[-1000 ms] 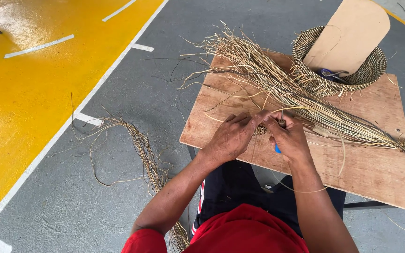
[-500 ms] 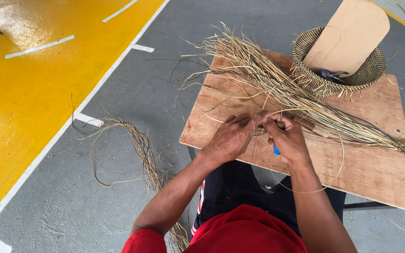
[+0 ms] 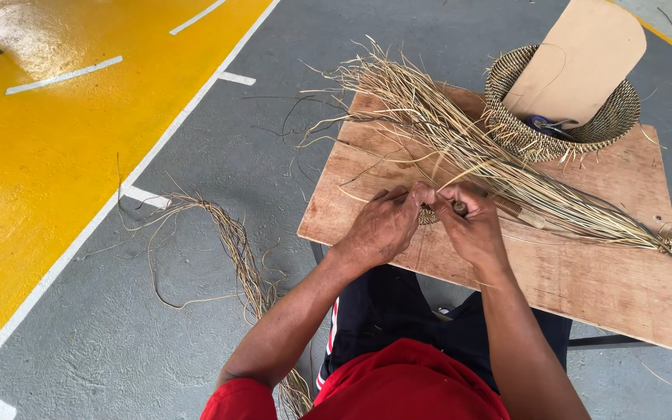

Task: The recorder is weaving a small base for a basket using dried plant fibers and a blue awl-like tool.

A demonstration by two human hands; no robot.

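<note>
Hands barely shifted. I see left hand (image 3: 383,225) and right hand (image 3: 472,229) pinching small woven coil (image 3: 428,215); straw bundle (image 3: 460,148) at one o'clock may snag, loosening it.

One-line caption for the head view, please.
Both hands, left and right, pinch a small woven coil amid straw on a board.

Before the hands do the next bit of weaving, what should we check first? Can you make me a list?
1. Left hand pinching the small round woven start: ok.
2. Right hand gripping at the same spot: ok.
3. Long bundle of dry straw-coloured fibres lying within reach on the flat wooden board: ok.
4. Round woven basket sitting fully on the board: ok.
5. Small tool in the right hand: cannot tell, mostly hidden.
6. Loose fibres on the grey floor away from the hands: ok.
</note>
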